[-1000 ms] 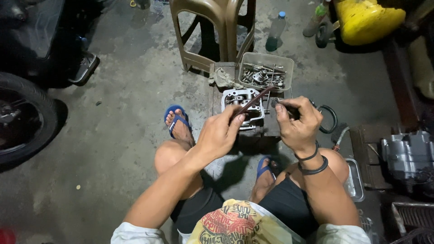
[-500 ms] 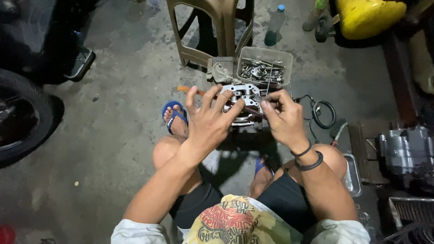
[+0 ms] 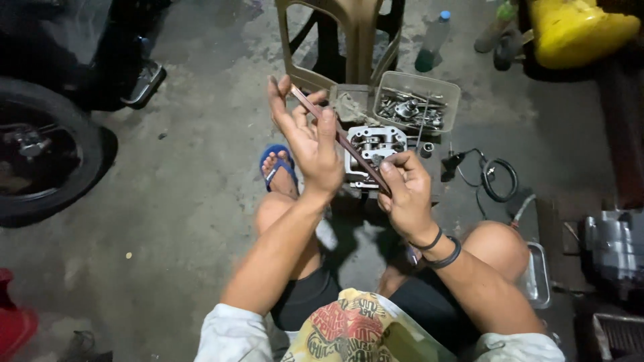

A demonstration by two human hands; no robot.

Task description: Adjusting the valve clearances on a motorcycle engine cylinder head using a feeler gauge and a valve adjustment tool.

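The person squats on the concrete floor (image 3: 188,221), knees apart. Their right hand (image 3: 404,194), two dark bands at the wrist, is curled tight round the lower end of a thin reddish-brown rod (image 3: 342,139), which slants up and to the left. The left hand (image 3: 308,137) is open, fingers spread and pointing up, with the rod lying across its fingers; it is not closed on anything. Just beyond the hands a grey metal engine head (image 3: 373,149) sits on the floor, beside a foot in a blue sandal (image 3: 277,165). Behind that stands a clear tub of metal parts (image 3: 416,100), then a tan plastic stool (image 3: 342,40). A tyre (image 3: 47,161) lies off to the left.
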